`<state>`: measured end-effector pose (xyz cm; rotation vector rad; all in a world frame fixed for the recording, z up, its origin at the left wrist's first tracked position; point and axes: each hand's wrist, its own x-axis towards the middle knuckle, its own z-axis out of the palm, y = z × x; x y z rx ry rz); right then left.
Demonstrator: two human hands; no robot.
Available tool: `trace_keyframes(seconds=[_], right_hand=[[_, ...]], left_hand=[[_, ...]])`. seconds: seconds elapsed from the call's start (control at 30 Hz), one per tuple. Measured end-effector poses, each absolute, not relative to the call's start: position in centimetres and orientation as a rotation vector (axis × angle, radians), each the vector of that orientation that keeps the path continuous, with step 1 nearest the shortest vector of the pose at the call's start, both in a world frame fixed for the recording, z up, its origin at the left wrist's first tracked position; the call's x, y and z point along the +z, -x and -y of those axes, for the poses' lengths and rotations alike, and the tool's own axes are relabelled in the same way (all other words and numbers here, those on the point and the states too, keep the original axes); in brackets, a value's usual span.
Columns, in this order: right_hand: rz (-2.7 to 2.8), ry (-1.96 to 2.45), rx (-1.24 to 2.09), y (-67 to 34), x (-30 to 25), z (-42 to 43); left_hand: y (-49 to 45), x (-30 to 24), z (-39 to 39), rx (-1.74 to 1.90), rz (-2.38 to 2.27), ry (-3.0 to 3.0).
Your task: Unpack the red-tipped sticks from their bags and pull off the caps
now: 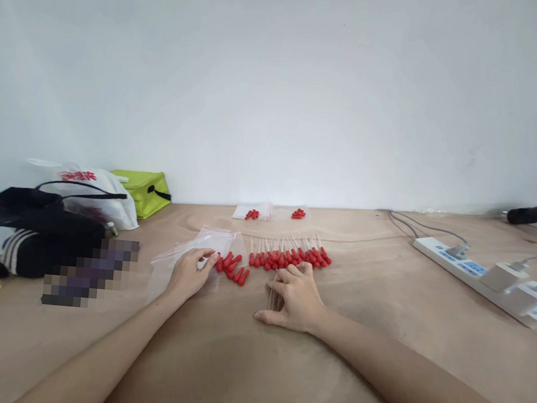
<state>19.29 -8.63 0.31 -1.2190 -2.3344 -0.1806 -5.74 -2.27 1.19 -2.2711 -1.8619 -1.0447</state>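
A row of droppers point(287, 258) with red bulbs and thin clear stems lies mid-table. My right hand point(295, 297) is over its near side, thumb and fingers spread around several clear stems point(276, 297) that point toward me. Some of those stems are hidden under the palm. To the left, a smaller loose group of red-bulbed droppers point(233, 266) lies on clear zip bags point(220, 240). My left hand point(193, 271) rests on the bags, its thumb and forefinger slightly apart and against the leftmost bulb of that group.
Two clear bags with red-bulbed droppers point(251, 214) point(298, 214) lie by the wall. A white power strip point(451, 258) with chargers and cables sits right. A black bag point(54, 233), white plastic bag point(121, 198) and lime-green bag point(144, 192) stand left.
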Motion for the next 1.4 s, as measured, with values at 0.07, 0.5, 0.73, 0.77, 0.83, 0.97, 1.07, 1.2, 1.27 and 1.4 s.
trace_keyframes(seconds=[0.07, 0.5, 0.73, 0.77, 0.83, 0.97, 1.07, 1.2, 1.27, 1.4], right_hand=[[2.355, 1.225, -0.158, -19.5, 0.3, 8.6], [2.087, 1.049, -0.165, -24.1, -0.7, 9.9], [1.969, 1.237, -0.155, -26.1, -0.9, 9.2], [1.955, 1.246, -0.154, -26.1, -1.0, 9.1], [1.938, 1.252, -0.158, -26.0, -1.1, 8.9], [1.923, 1.230, -0.184, -25.9, -1.4, 8.7], [1.887, 1.175, -0.229, -25.9, -1.5, 8.7], [1.910, 1.052, -0.326, -25.7, -1.2, 9.0], [1.971, 0.990, -0.381, -25.6, -1.0, 9.3], [2.080, 0.871, -0.443, -24.9, -0.8, 10.0]], left_hand=[[5.3, 1.4, 2.6, -1.019, 1.712, 2.246], [-1.7, 3.4, 1.9, -0.543, 1.813, 2.326], [-2.2, 2.9, 1.1, -0.528, 1.956, 2.311], [-2.1, 2.9, 1.0, -0.540, 1.976, 2.293], [-1.9, 3.1, 1.0, -0.591, 2.006, 2.247], [-1.0, 3.8, 1.9, -0.862, 1.812, 2.169], [-0.6, 3.9, 3.8, -1.058, 1.405, 2.201], [-0.8, 2.7, 6.8, -1.104, 0.936, 2.361], [-1.2, 1.9, 7.7, -1.093, 0.756, 2.416], [-1.9, 1.0, 8.1, -1.112, 0.587, 2.443]])
